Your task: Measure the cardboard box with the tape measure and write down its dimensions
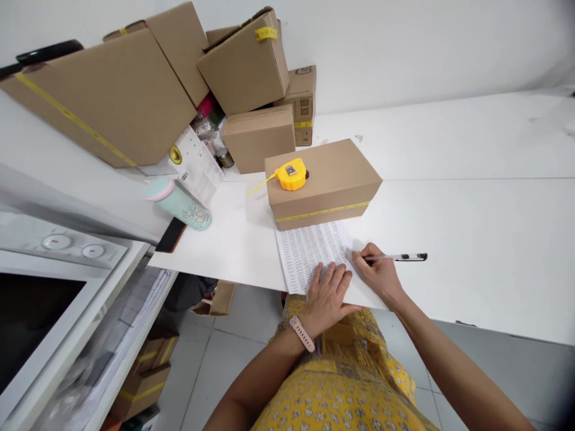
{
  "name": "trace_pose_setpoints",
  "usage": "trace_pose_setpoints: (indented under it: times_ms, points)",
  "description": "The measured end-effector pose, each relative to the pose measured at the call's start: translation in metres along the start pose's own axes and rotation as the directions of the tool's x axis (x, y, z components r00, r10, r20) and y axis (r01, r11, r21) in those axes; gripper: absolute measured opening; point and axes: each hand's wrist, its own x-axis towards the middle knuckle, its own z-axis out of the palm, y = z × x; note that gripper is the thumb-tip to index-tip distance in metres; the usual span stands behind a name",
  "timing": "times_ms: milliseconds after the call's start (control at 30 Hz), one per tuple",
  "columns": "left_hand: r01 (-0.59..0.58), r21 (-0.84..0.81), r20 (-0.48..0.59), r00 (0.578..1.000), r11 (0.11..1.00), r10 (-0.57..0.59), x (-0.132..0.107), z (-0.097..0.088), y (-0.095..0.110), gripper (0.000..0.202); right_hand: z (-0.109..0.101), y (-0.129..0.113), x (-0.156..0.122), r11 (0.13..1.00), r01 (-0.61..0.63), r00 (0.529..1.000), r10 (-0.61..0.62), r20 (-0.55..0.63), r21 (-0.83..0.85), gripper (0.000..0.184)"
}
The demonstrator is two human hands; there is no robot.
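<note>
A printed sheet of paper (299, 254) with columns of small text lies at the table's front edge, its far end against or under a cardboard box (332, 173). My left hand (327, 293) rests flat on the sheet's near part, fingers stretched out. In my right hand (375, 272) is a pen (406, 257), its capped-looking dark end pointing right and its tip by the paper's right side. On top of the box sits a yellow tape measure (291, 175), with a short length of yellow tape sticking out to the left.
Several cardboard boxes (242, 66) are stacked at the back left. A mint-green bottle (184, 206) stands near a dark phone-like object (171, 234) at the table's left edge. A microwave-like appliance (58, 245) is at far left. The white table (471, 239) extends right.
</note>
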Motion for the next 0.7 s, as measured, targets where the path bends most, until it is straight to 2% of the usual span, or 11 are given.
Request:
trace_pose_setpoints:
  times_ms: [700]
  points:
    - [-0.006,-0.008,-0.009,1.0,1.0,0.006,-0.0003,0.0034,-0.0005,0.078,0.0017,0.0005,0.0007,1.0,-0.002,1.0,0.002,0.013,0.016,0.033]
